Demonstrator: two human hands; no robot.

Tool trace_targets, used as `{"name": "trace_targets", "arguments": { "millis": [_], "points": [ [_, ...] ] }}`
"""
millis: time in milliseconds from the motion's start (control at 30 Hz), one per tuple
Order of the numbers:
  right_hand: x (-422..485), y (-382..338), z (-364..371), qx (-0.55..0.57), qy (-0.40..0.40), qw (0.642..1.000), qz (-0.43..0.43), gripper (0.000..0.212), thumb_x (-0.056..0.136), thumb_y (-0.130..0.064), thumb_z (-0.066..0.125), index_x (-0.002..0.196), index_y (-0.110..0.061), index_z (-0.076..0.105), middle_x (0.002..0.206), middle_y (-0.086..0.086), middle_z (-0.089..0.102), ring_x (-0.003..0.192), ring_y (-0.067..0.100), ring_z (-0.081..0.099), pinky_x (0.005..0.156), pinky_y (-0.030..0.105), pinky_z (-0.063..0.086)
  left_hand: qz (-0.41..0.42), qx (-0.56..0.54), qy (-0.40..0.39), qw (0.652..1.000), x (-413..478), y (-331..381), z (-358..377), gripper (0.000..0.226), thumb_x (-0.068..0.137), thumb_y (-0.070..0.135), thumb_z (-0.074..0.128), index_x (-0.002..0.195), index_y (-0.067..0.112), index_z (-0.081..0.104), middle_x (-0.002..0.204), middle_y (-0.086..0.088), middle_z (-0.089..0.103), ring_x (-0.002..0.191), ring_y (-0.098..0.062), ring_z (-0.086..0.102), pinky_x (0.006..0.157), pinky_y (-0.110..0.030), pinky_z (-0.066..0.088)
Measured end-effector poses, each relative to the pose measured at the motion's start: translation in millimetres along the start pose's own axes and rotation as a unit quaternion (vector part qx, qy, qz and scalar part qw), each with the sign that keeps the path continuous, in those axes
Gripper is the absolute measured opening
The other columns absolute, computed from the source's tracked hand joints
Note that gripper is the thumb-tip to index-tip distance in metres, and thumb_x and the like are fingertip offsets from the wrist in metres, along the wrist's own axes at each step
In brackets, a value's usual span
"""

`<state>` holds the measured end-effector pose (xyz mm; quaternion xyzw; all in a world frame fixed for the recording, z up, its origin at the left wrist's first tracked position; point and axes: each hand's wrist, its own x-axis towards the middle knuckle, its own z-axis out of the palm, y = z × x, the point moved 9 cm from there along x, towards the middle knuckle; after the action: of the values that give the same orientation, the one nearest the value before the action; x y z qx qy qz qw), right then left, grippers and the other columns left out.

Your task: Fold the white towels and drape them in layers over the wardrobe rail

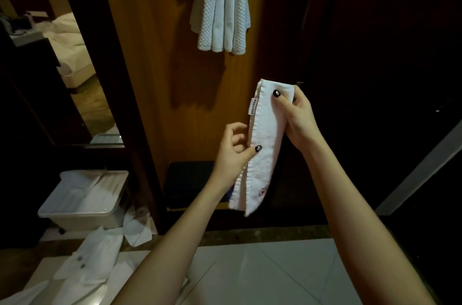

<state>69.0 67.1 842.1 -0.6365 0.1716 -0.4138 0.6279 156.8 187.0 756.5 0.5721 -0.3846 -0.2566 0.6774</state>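
Both hands are on one folded towel (266,134) in front of the wardrobe (155,54): right hand (298,118) pinches its top end, left hand (233,152) pinches the left edge lower down. More towels (222,12) already hang higher up, well apart.

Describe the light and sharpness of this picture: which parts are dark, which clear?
Head view: dim, warm light; the folded towel is bright and sharp; the hanging towels look bluish; the wardrobe's right side is nearly black; frame edges curve.
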Motion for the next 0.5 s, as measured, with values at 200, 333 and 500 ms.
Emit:
{"name": "trace_targets", "arguments": {
  "millis": [200, 333, 500],
  "points": [
    [0.9, 0.1, 8.6, 0.019, -0.027, 0.999, -0.006, 0.008, 0.095, -0.010, 0.060, 0.100, -0.011, 0.054, 0.097, 0.005, 0.066, 0.087, 0.019, 0.067, 0.077, 0.035, 0.057, 0.030, 0.090, 0.036, 0.995, -1.2, -6.4, -5.6, 0.018, 0.091, 0.013, 0.066, 0.082, -0.001, 0.057, 0.068, -0.008, 0.056, 0.063, -0.012, 0.049, 0.058, -0.031, 0.040],
    [2.0, 1.6, 8.3, 0.035, -0.001, 0.999, -0.015, 0.008, 0.095, -0.009, 0.060, 0.099, -0.011, 0.054, 0.095, 0.007, 0.064, 0.085, 0.019, 0.066, 0.076, 0.036, 0.057, 0.015, 0.071, 0.056, 0.996, -4.1, -11.8, -7.2, 0.033, 0.090, 0.026, 0.066, 0.115, 0.026, 0.045, 0.110, -0.003, 0.064, 0.096, -0.018, 0.066, 0.081, -0.038, 0.057],
    [3.6, 2.7, 3.5, 0.054, 0.066, 0.996, -0.024, 0.010, 0.096, -0.011, 0.059, 0.102, -0.008, 0.052, 0.095, 0.007, 0.064, 0.082, 0.018, 0.067, 0.073, 0.034, 0.058, 0.145, 0.179, 0.146, 0.962, -9.9, 14.0, -20.8, 0.029, 0.087, 0.015, 0.070, 0.113, 0.018, 0.058, 0.108, 0.009, 0.060, 0.097, -0.007, 0.060, 0.080, -0.024, 0.051]
  ]
}}
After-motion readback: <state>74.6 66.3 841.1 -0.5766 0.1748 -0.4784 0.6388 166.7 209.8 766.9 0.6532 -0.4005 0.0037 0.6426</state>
